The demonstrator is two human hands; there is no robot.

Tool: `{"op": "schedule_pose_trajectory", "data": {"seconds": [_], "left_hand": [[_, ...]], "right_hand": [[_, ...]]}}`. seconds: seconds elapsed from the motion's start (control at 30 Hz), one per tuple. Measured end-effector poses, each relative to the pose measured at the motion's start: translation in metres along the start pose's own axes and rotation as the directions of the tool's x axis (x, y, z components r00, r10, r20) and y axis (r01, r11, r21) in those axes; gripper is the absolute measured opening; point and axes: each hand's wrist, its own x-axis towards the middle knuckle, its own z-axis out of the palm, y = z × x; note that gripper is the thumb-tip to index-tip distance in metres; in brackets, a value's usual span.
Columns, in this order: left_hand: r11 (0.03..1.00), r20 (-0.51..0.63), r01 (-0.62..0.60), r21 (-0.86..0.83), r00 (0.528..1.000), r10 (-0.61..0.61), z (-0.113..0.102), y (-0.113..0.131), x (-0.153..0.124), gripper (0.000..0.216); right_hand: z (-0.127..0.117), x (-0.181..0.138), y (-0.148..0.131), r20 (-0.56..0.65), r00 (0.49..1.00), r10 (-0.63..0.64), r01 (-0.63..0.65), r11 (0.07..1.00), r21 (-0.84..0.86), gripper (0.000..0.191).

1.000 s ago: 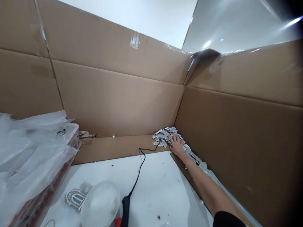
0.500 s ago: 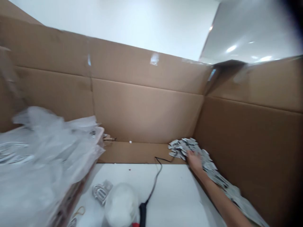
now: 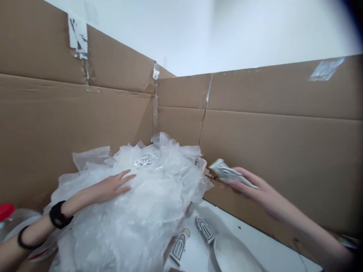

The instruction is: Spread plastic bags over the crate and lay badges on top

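My left hand (image 3: 115, 186) lies with its fingers spread on a heap of clear plastic bags (image 3: 147, 204). Several black-and-white printed flat pieces (image 3: 147, 158) show among the bags, just beyond its fingertips. Raised to the right of the heap, my right hand (image 3: 251, 185) grips a small stack of flat grey-white pieces (image 3: 225, 172); motion blurs their details. On the white table below, two arch-shaped pieces with a window pattern lie apart: one arched piece (image 3: 204, 229) near a round white object, the other arched piece (image 3: 178, 247) beside a thin yellow loop (image 3: 186, 232).
Tall cardboard walls (image 3: 113, 117) enclose the white table (image 3: 224, 215) at the back and left. The round white object (image 3: 234, 253) sits at the front edge of view. A clear container with a red lid (image 3: 6, 211) stands at far left. A dark cable (image 3: 300, 253) runs at lower right.
The view has swung left. My right hand has left the pile of flat pieces by the right wall and now holds a stack. My left hand has come into view on the bags.
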Motion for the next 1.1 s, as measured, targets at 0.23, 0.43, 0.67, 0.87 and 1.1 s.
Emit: {"op": "schedule_pose_trajectory", "data": {"seconds": [0.23,0.43,0.67,0.87,1.1], "left_hand": [[0.986,-0.247,0.002,-0.169,0.968,-0.045,-0.031,0.004,-0.045,0.053],[0.976,-0.135,-0.208,-0.066,0.971,0.198,0.008,-0.009,-0.070,0.048],[0.956,-0.196,-0.293,-0.008,0.938,0.286,0.043,-0.013,-0.064,0.048],[0.962,-0.441,-0.272,0.034,0.859,0.259,0.024,-0.004,-0.083,0.039],[0.943,-0.477,-0.329,0.045,0.823,0.310,-0.017,-0.018,-0.044,0.042]], "right_hand": [[0.151,0.085,-0.077,0.748,0.660,-0.073,-0.255,0.915,0.314,0.031],[0.142,0.095,-0.055,0.689,0.693,0.214,-0.248,0.967,-0.051,0.027],[0.171,0.079,-0.106,0.150,0.928,-0.341,0.368,0.902,-0.224,0.034],[0.246,0.101,-0.095,0.426,0.853,-0.302,0.486,0.759,-0.434,0.070],[0.132,-0.001,-0.081,0.130,0.940,-0.316,0.341,0.893,-0.295,0.045]]}}
